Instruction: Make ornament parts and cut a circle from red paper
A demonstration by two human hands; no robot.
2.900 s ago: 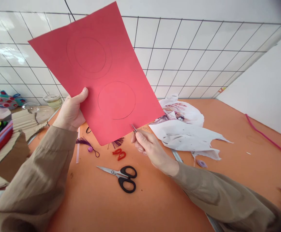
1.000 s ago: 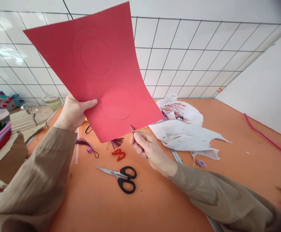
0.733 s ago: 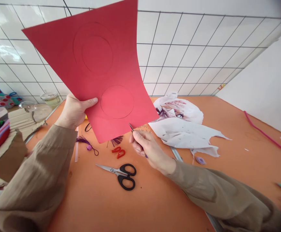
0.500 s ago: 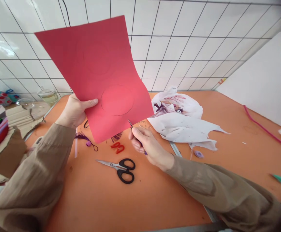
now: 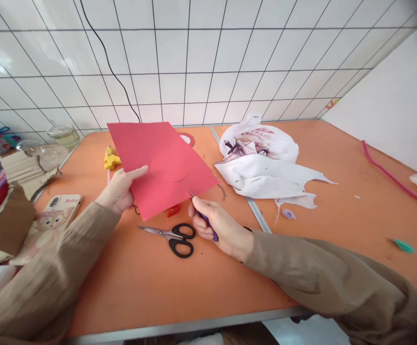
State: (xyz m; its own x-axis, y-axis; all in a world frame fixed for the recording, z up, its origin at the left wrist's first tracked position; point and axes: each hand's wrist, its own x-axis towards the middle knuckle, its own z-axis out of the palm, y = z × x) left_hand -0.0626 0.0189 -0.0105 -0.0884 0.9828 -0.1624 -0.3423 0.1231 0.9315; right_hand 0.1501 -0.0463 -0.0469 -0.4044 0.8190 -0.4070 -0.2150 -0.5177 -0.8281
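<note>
In my left hand [image 5: 119, 190] is a sheet of red paper [image 5: 136, 148], gripped at its left edge with the thumb on top. A drawn circle outline shows on the sheet, with a fainter curve above it. My right hand [image 5: 211, 218] is closed around small purple-handled scissors [image 5: 214, 235], whose thin pointed tip lies at the sheet's lower edge; whether it touches the paper I cannot tell. Below the sheet, black-handled scissors [image 5: 172, 235] lie slightly spread on the orange table [image 5: 151, 292]. A red piece [image 5: 173, 211] is partly hidden under the paper.
A white plastic bag [image 5: 262, 177] lies right of centre, near a purple roll [image 5: 288, 214]. Behind the paper are a yellow glue gun [image 5: 111, 158] and a roll of tape [image 5: 190, 139]. A phone [image 5: 59, 211], a cardboard box [image 5: 9, 220] and a cup [image 5: 63, 135] stand at left.
The red paper has been lowered and tipped flatter, uncovering the yellow glue gun and the tape roll behind it. Both hands keep their hold, and the view has shifted.
</note>
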